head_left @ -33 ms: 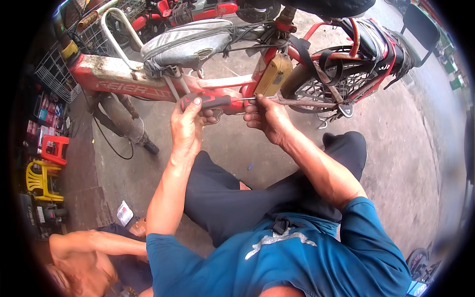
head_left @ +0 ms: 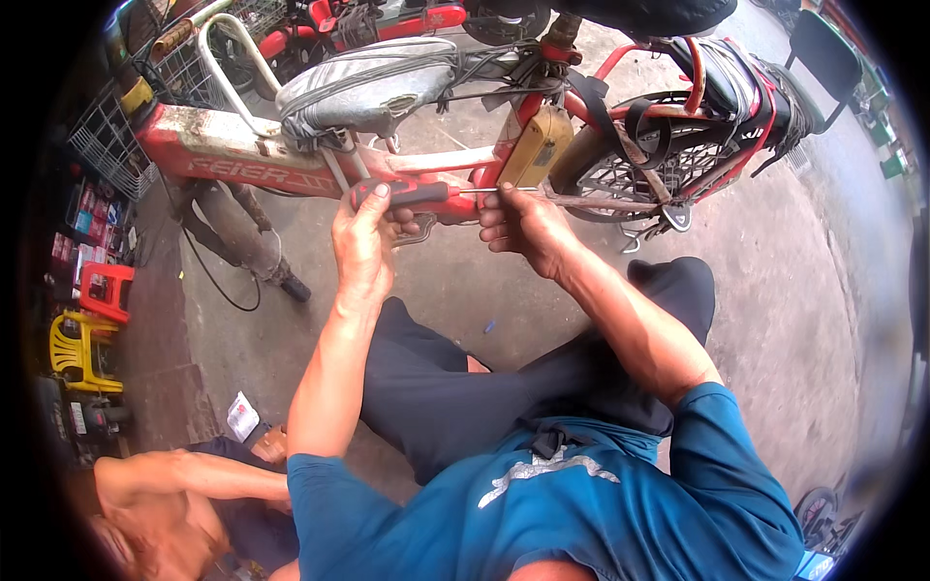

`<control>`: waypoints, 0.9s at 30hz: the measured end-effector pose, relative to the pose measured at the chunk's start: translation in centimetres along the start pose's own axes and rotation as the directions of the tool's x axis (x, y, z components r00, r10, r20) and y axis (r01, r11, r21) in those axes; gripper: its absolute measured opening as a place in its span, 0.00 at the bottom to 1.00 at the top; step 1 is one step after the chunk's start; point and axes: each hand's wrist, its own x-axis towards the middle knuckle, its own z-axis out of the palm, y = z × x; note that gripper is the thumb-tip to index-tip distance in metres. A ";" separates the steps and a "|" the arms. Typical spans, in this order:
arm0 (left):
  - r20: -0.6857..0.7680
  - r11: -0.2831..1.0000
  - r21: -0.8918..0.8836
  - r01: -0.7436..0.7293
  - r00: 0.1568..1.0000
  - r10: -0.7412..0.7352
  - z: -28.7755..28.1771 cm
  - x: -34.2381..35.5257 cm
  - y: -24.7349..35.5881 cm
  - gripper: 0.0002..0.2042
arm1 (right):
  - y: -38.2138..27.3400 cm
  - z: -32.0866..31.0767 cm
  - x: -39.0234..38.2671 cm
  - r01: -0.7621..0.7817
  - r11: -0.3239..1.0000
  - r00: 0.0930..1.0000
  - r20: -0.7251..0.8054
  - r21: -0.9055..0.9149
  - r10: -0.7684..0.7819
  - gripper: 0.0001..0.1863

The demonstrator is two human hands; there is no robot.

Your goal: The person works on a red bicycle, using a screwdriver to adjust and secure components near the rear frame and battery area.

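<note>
My left hand [head_left: 373, 232] grips the red-and-black handle [head_left: 421, 194] of a screwdriver held level across the red-and-white bike frame [head_left: 223, 165]. Its thin metal shaft points right, to my right hand [head_left: 523, 228], whose thumb and forefinger are pinched by the tip at the lower end of a worn yellow box [head_left: 538, 145] on the bike. Whether those fingers hold the shaft or something small at its tip I cannot make out. Above, bundled cables wrap a grey padded piece [head_left: 358, 82]. The rear wheel [head_left: 601, 174] stands to the right.
A shirtless person [head_left: 170, 504] sits at lower left. Red [head_left: 107, 290] and yellow [head_left: 82, 353] plastic seats and boxed goods line the left. The front fork [head_left: 237, 237] has no wheel visible; a black cable hangs beside it. Another red bike [head_left: 407, 19] stands behind; a dark chair [head_left: 819, 68] is upper right.
</note>
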 end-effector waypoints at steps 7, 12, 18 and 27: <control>-0.151 0.996 -0.079 -0.048 0.988 0.036 1.6 2.9 -2.2 0.11 | -2.0 -4.2 3.0 0.449 0.313 0.556 -0.013 -0.837 -0.831 0.27; -0.199 0.989 -0.088 -0.120 0.975 0.100 2.0 3.7 -2.8 0.13 | -3.2 -4.7 5.3 0.320 0.290 0.582 -0.054 -0.902 -0.811 0.42; -0.201 0.985 -0.107 -0.137 0.973 0.114 2.1 5.0 -2.3 0.13 | -4.2 -6.7 8.7 0.378 0.318 0.603 -0.030 -0.870 -0.797 0.40; -0.179 0.987 -0.079 -0.137 0.976 0.122 2.2 5.1 -2.6 0.13 | -3.6 -6.4 9.1 0.437 0.358 0.580 -0.045 -0.826 -0.813 0.38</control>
